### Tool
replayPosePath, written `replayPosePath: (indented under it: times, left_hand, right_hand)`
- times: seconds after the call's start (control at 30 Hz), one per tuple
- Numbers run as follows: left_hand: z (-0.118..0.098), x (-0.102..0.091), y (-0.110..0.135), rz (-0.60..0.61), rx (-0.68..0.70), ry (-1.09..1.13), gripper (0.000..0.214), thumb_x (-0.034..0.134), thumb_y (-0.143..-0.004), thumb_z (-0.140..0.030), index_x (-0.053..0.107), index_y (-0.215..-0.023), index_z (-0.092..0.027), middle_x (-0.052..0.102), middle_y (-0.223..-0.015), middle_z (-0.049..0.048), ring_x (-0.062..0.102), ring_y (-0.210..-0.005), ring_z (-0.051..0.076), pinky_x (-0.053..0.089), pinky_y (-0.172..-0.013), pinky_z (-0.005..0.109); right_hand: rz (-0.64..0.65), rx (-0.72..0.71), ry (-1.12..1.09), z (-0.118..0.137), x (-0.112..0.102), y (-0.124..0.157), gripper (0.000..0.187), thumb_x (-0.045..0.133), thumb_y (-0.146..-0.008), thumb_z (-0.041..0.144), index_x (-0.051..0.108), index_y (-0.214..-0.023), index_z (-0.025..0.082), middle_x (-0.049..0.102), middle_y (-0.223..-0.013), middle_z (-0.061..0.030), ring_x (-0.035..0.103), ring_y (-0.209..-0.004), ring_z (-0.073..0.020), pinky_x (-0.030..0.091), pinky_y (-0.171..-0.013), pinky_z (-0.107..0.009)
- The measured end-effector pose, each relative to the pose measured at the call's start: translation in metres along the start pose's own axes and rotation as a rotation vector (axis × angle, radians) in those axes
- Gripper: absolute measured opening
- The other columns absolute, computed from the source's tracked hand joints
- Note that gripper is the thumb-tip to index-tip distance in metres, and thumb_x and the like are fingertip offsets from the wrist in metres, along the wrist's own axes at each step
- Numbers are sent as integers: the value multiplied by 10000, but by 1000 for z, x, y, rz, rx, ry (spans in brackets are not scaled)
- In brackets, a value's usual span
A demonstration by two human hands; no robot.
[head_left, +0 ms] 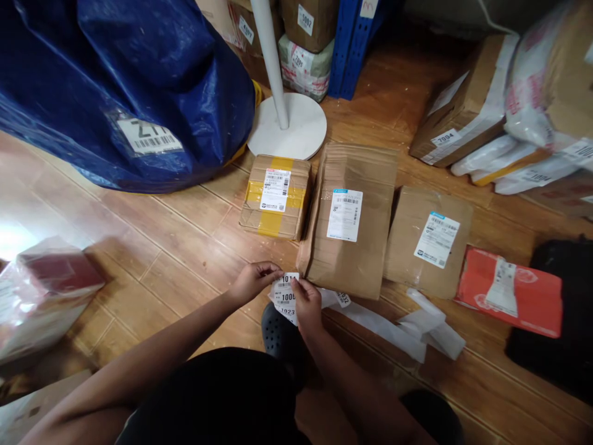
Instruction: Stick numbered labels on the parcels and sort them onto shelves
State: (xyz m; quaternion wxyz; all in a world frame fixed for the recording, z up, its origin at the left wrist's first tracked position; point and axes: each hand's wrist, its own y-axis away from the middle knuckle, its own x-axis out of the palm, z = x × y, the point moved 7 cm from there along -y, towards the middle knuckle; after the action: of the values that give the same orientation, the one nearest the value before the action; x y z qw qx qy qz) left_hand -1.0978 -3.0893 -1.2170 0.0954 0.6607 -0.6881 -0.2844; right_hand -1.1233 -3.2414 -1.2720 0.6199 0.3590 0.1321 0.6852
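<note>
Dial centre: number-label sheet, hanging just above a dark shoe. Left hand: grip is pinching its upper edge, 11 o'clock. Right hand: grip is pinching its right edge. Yellow-taped box is sitting at 12; large flat carton is lying between 1 and 2.

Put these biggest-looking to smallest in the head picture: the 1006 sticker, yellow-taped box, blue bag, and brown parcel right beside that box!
1. Blue bag, even cut off by the edge
2. Brown parcel
3. Yellow-taped box
4. 1006 sticker, the tiniest
</note>
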Motion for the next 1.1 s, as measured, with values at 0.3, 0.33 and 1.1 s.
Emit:
replayPosePath:
  times: [0.3, 0.33, 1.1]
  left_hand:
    - [-7, -9, -7, 11, 188, -195, 210, 711, -824, -382, 775, -850, -183, 689, -847, 52, 651, -755, 139, 493, -618, 213]
    - [-5, -11, -8, -16, 189, -207, 200, 709, -827, -375, 776, -845, -187, 691, -842, 52, 651, -753, 139, 498, -633, 219]
    - [58, -55, -68, -873, -51, -30, 237, 803, -654, -377, 716, -764, -186, 670, -730, 10, 607, -728, 158, 487, -712, 276]
  right_hand:
    - [-19, -76, 5, -3, 20, 8, 391, 684, -779, 522, 618, -907, 158, 653, -755, -2, 579, -648, -122, 498, -596, -230]
    - [14, -64, 36, -8, 22, 8, 404, 699, -767, 512, 633, -938, 152, 669, -781, -12, 591, -666, -128, 503, -608, -234]
    - [-47, 215, 216, -71, -10, 13, 559, 632, -672, 727, 487, -621, 190, 466, -511, 46, 418, -471, -92, 354, -449, -221]
